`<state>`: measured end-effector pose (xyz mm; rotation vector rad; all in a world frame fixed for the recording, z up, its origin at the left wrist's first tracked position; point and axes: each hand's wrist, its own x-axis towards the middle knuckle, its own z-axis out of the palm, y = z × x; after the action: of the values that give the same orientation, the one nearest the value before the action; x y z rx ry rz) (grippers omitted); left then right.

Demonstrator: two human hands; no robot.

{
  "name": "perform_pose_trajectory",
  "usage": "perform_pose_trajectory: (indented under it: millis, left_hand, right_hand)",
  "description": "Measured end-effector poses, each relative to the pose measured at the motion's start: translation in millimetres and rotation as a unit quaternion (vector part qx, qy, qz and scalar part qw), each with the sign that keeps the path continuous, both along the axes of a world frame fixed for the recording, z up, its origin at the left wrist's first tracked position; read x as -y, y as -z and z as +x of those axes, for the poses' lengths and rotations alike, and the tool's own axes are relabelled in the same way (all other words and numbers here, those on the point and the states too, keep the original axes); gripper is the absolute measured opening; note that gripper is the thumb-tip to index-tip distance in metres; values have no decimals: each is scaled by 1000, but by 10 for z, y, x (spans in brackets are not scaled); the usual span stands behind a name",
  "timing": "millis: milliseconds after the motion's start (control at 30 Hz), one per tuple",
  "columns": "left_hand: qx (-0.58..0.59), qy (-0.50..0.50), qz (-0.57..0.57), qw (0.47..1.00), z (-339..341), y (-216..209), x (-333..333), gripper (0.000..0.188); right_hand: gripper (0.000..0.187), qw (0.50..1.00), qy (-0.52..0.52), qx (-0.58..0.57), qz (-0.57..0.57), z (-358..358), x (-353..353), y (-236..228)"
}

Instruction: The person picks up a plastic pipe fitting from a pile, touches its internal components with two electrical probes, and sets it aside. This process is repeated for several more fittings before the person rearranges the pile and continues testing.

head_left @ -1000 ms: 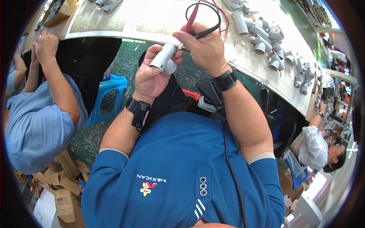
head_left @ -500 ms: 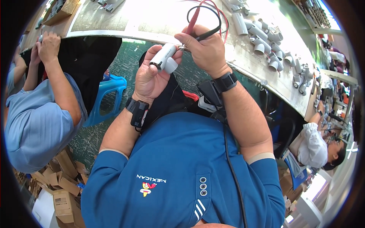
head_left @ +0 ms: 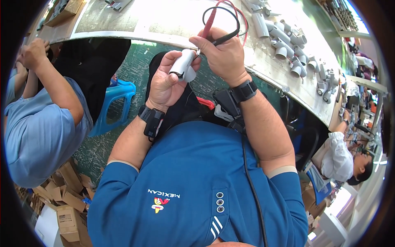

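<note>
My left hand (head_left: 165, 85) is closed around a grey-white, T-shaped plastic housing (head_left: 182, 64) with a dark opening at its near end. The housing is tilted, its short side stub pointing down to the right. My right hand (head_left: 227, 57) grips a red test probe (head_left: 208, 24) and a black test probe (head_left: 227, 37) together. Their tips meet the far right end of the housing; the exact contact spot is too small to make out. Both hands are just in front of the workbench edge.
The pale workbench (head_left: 164, 26) carries several similar grey housings (head_left: 284, 41) at the right and the probes' looped leads. A co-worker in light blue (head_left: 45, 127) sits at left beside a blue stool (head_left: 117, 107); another person in white (head_left: 331, 160) is at right. Cardboard boxes (head_left: 68, 222) lie lower left.
The housing has turned slightly in my left hand and shifted a little to the right, its open end showing more. My right hand has hardly moved. The left co-worker's hands moved left.
</note>
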<state>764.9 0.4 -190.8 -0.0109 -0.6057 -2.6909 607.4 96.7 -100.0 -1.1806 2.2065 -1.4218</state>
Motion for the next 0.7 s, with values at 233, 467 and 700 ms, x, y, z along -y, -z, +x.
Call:
perform_pose_trajectory:
  millis: [233,467,700]
  left_hand:
    - [-1,-2,3,1000,-7,18,-2,68]
    - [1,-9,12,1000,-11,-2,-31,69]
    - [-13,-11,8,1000,-40,-16,-48,68]
  right_hand:
    - [21,1000,-3,-10,5,-11,13,14]
    - [20,1000,1,-1,4,2,18,1]
    - [20,999,4,34,-10,0,14,10]
